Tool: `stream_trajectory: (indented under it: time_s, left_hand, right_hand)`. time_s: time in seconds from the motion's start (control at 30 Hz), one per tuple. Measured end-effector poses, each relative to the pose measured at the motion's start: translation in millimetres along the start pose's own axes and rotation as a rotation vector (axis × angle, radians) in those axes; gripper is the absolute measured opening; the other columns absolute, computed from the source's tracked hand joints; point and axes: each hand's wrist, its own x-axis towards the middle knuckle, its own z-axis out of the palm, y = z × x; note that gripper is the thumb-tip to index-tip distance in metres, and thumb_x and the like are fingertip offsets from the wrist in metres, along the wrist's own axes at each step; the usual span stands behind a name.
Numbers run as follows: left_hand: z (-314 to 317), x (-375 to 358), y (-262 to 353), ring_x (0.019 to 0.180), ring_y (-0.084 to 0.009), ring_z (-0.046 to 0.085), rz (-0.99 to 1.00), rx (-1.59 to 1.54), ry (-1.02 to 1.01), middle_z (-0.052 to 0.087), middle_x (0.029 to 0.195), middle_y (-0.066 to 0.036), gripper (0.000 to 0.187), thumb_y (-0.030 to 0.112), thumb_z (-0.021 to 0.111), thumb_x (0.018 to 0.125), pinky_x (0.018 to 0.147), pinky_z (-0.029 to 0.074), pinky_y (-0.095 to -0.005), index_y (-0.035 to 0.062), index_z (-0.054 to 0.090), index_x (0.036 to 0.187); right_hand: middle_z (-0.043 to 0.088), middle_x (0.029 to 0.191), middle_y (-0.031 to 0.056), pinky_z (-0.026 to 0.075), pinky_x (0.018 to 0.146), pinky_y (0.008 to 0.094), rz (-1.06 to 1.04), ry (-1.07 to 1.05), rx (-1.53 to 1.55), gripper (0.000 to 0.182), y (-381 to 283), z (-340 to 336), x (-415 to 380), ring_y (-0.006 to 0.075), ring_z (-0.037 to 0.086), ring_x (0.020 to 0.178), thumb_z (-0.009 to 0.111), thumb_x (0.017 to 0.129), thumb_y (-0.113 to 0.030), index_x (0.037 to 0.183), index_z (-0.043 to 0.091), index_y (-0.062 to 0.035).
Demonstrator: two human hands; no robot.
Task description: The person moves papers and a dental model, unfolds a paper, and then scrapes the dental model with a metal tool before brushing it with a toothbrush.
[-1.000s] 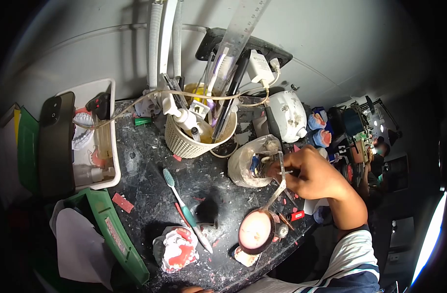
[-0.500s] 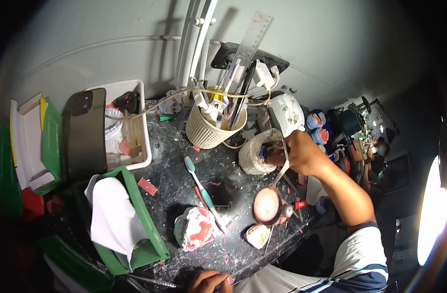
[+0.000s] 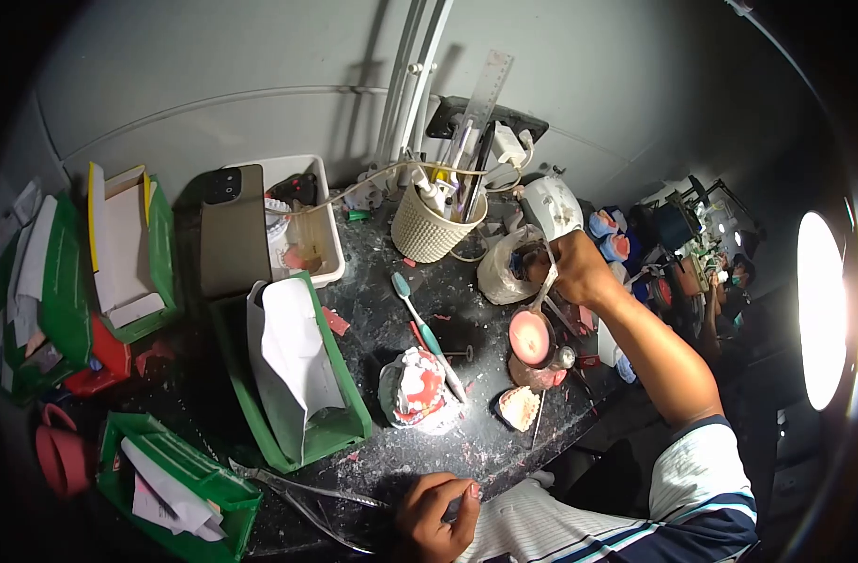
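Note:
My right hand is at the mouth of a whitish, crusted container, fingers curled into it; their tips and anything they grip are hidden. A ladle with pink material in its bowl sits close by, its handle rising in front of that hand. At the near table edge my left hand is curled, with something dark between thumb and fingers. Beside it lies a long metal tool. A plaster cast with red-pink patches and a smaller cream dental cast rest on the table.
A toothbrush leans against the larger cast. Behind stand a woven cup of pens and a white tray. Green boxes and a phone are leftward. Another person is far right.
The view has shifted, so the table contents appear farther right and higher, and more green boxes show at left. Both hands keep about the same places on the table.

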Motion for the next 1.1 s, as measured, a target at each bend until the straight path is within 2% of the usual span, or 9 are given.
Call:
stream_trajectory:
  time_s: [0.17,0.27,0.53,0.6,0.63,0.8,0.9,0.97,1.1]
  left_hand:
    - [8,-4,1,0.067,-0.0169,0.061,-0.008,0.002,0.090,0.067,0.088,-0.012,0.014,-0.002,0.075,0.086,0.057,0.048,-0.0274,-0.0008,0.069,0.099]
    - [12,-7,-2,0.066,-0.0149,0.058,-0.015,-0.018,0.144,0.067,0.088,-0.011,0.013,-0.004,0.074,0.086,0.057,0.047,-0.0261,-0.0014,0.070,0.098]
    - [13,-6,0,0.065,-0.0129,0.055,-0.014,-0.032,0.171,0.067,0.088,-0.010,0.010,-0.004,0.074,0.086,0.058,0.045,-0.0256,-0.0015,0.071,0.095]
    - [12,-4,0,0.065,-0.0136,0.056,0.018,-0.028,0.158,0.067,0.087,-0.010,0.009,-0.003,0.074,0.086,0.058,0.046,-0.0261,-0.0016,0.071,0.095]
    - [12,-3,1,0.065,-0.0136,0.056,0.019,-0.025,0.165,0.067,0.087,-0.010,0.009,-0.003,0.074,0.086,0.058,0.046,-0.0261,-0.0016,0.071,0.095]
    - [12,-1,4,0.065,-0.0147,0.059,0.000,-0.007,0.155,0.067,0.086,-0.010,0.009,-0.002,0.074,0.087,0.059,0.048,-0.0273,-0.0011,0.071,0.095]
    - [17,-1,1,0.066,-0.0173,0.063,-0.001,0.039,0.159,0.068,0.086,-0.011,0.009,-0.002,0.075,0.086,0.060,0.050,-0.0284,-0.0010,0.071,0.095]
    - [22,2,1,0.068,-0.0193,0.065,0.013,0.096,0.135,0.069,0.086,-0.012,0.010,-0.002,0.075,0.086,0.061,0.052,-0.0293,-0.0011,0.072,0.095]
    - [30,9,13,0.073,-0.0252,0.070,0.016,0.169,0.077,0.071,0.088,-0.015,0.012,-0.002,0.076,0.085,0.064,0.055,-0.0326,-0.0022,0.073,0.097]
  right_hand:
    - [0.069,0.076,0.0278,0.054,0.072,0.0447,-0.156,-0.034,-0.012,0.038,15,0,12,0.0367,0.071,0.072,0.086,0.074,-0.025,0.087,0.074,0.0084]
    - [0.068,0.074,0.0280,0.054,0.070,0.0459,-0.195,-0.089,-0.159,0.038,21,-1,25,0.0376,0.071,0.073,0.086,0.074,-0.025,0.085,0.073,0.0089]
    - [0.070,0.084,0.0288,0.054,0.070,0.0438,-0.071,-0.058,-0.033,0.041,10,2,17,0.0380,0.071,0.081,0.084,0.074,-0.025,0.092,0.073,0.0096]
    - [0.070,0.084,0.0278,0.054,0.071,0.0433,0.057,-0.037,-0.014,0.042,-1,0,13,0.0360,0.071,0.080,0.084,0.073,-0.026,0.093,0.073,0.0093]
    - [0.069,0.077,0.0248,0.054,0.069,0.0429,-0.006,0.016,-0.030,0.041,2,3,12,0.0312,0.069,0.074,0.083,0.073,-0.025,0.091,0.073,0.0099]
    - [0.065,0.066,0.0171,0.051,0.061,0.0410,-0.005,0.004,0.122,0.032,19,7,17,0.0226,0.062,0.063,0.079,0.078,-0.020,0.082,0.072,0.0111]
    - [0.065,0.065,0.0160,0.050,0.061,0.0412,0.012,-0.029,0.216,0.027,21,8,15,0.0213,0.061,0.062,0.076,0.079,-0.015,0.080,0.072,0.0114]
    - [0.065,0.065,0.0158,0.050,0.060,0.0411,0.023,0.090,0.290,0.023,26,22,13,0.0210,0.061,0.061,0.074,0.078,-0.012,0.079,0.072,0.0108]
    - [0.068,0.068,0.0165,0.052,0.062,0.0396,0.077,0.110,0.400,0.020,31,31,18,0.0221,0.066,0.064,0.075,0.078,-0.010,0.079,0.072,0.0096]
